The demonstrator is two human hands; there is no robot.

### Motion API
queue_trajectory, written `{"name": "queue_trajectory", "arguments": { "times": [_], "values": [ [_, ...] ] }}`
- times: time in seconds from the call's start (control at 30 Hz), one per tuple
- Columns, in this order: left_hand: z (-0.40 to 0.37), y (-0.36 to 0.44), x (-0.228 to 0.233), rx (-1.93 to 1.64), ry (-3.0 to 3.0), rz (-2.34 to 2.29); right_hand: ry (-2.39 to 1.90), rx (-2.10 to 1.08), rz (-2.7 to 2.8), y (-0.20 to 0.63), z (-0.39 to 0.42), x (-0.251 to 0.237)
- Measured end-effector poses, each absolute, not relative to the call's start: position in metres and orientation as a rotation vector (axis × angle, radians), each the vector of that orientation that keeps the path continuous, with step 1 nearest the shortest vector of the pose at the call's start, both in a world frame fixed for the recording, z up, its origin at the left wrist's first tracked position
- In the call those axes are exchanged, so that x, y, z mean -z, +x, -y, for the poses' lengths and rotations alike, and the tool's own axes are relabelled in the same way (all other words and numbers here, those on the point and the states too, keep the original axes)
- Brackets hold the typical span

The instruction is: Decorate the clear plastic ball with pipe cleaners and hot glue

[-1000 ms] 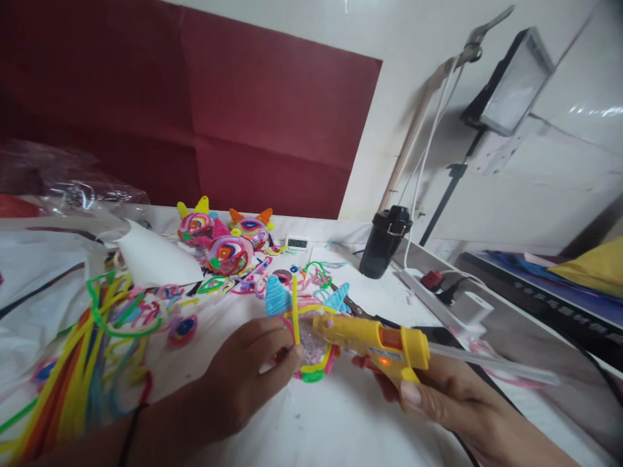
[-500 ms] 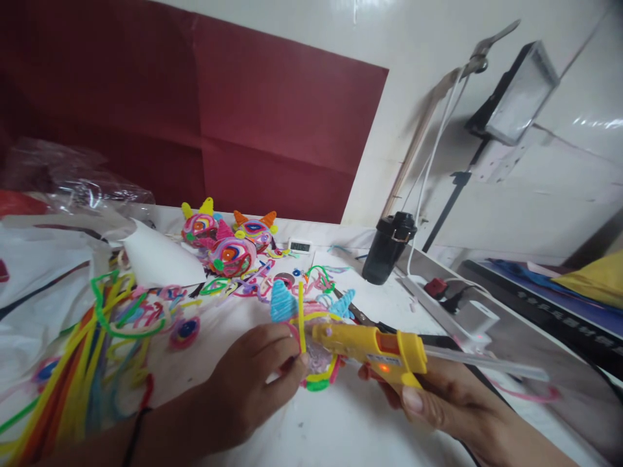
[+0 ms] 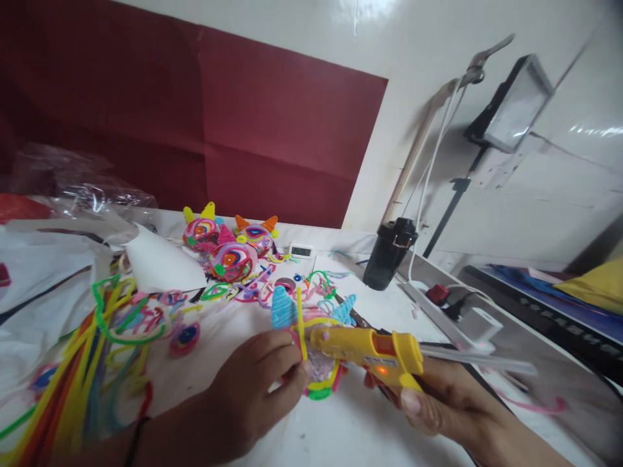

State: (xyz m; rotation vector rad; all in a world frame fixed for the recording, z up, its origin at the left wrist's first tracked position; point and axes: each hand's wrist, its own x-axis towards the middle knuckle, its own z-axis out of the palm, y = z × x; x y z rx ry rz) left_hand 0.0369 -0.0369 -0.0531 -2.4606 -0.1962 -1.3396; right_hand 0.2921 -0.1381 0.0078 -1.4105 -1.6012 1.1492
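Observation:
A yellow pipe cleaner (image 3: pixel 300 318) stands nearly upright, pinched between the thumb and fingers of my left hand (image 3: pixel 263 383). My right hand (image 3: pixel 438 402) is wrapped round the handle of a yellow hot glue gun (image 3: pixel 365 344), whose orange light is lit. Its nozzle points left, close to the pipe cleaner; whether they touch I cannot tell. A clear glue stick (image 3: pixel 481 359) sticks out of the gun's back. Just behind both hands is a round pipe-cleaner figure with blue ears (image 3: pixel 283 308) and a green patch (image 3: pixel 320 393), partly hidden by the gun.
Several finished figures (image 3: pixel 233 258) stand at the back, near a small digital clock (image 3: pixel 301 251). Bundled pipe cleaners (image 3: pixel 63 383) lie at left. A black bottle (image 3: pixel 389 253) and a power strip (image 3: pixel 452 318) are at right; scissors (image 3: pixel 359 319) lie behind the gun.
The whole view has shifted slightly, so things sit a little lower. Both hands keep their grips, and the glue gun's nozzle stays close to the yellow pipe cleaner.

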Motion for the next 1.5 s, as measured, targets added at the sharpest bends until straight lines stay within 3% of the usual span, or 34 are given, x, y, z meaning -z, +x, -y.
{"name": "queue_trajectory", "arguments": {
  "times": [0.8, 1.5],
  "values": [
    [0.035, 0.035, 0.058, 1.315, -2.486, 0.171, -1.367, -1.191, 1.461, 0.281, 0.134, -0.007],
    [0.032, 0.031, 0.073, 1.288, -2.536, 0.252, -1.398, -1.084, 1.657, 0.291, 0.145, -0.011]
  ]
}}
